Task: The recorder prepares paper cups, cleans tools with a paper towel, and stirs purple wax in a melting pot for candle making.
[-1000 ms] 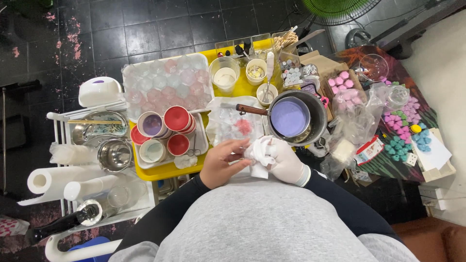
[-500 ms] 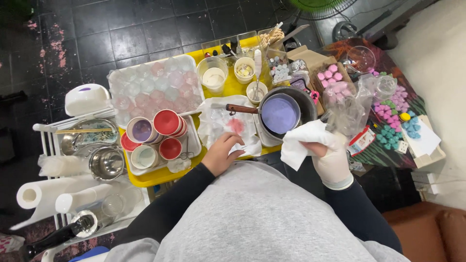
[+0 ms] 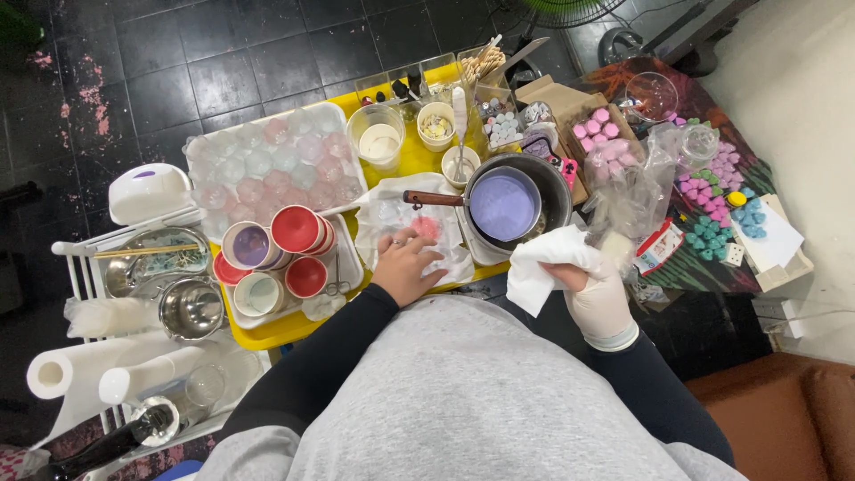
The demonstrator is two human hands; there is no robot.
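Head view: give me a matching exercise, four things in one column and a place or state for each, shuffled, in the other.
Things:
1. Left hand
2. Right hand
3. Pan
4. Paper rolls

Places or states:
A. holds lilac liquid, handle pointing left
B. gloved, holding a white tissue
C. bare, resting on a clear mould with one pink piece
D. lying on the white rack at lower left

Pairs: 1-C, 2-B, 3-A, 4-D
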